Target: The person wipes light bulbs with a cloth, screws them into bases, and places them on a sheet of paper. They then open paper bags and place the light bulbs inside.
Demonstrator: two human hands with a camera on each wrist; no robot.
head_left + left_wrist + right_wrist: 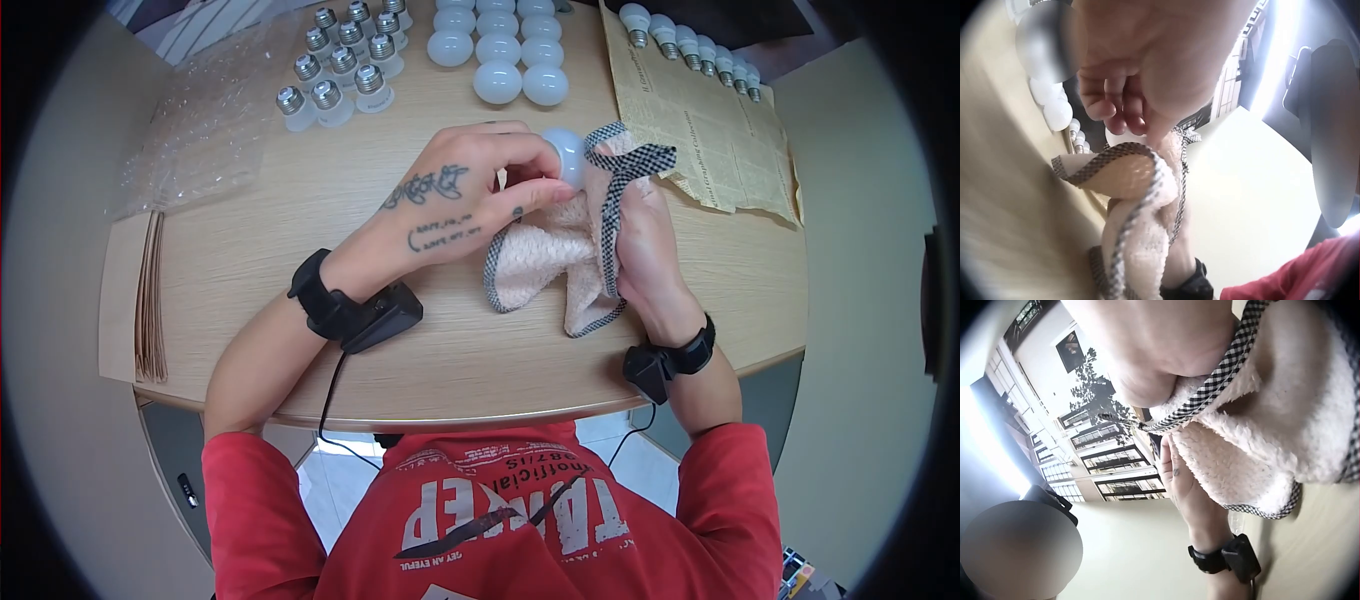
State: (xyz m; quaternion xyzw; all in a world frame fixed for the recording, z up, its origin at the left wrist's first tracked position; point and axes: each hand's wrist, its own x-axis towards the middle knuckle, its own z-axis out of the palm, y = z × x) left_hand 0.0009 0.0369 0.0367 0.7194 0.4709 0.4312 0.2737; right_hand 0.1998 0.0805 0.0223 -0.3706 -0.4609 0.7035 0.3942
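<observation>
A white bulb (565, 155) is held above the table between both hands, its base hidden. The left hand (470, 185) pinches it with curled fingers and thumb; in the left wrist view that hand (1141, 75) partly covers the bulb (1120, 136). A fluffy pale pink cloth (535, 262) with a black-and-white checked edge lies against the bulb and hangs down in folds. The right hand (645, 240) grips the cloth from the right side, its fingers mostly behind it. In the right wrist view the right hand (1154, 350) presses into the cloth (1229, 462).
Several bulbs (326, 95) stand base-up at the back left, beside bubble wrap (205, 130). Rows of bulbs (498, 48) sit at the back centre. More bulbs (686, 45) lie on brown printed paper (690, 130) at the back right. Folded brown paper (148, 300) is at the left edge.
</observation>
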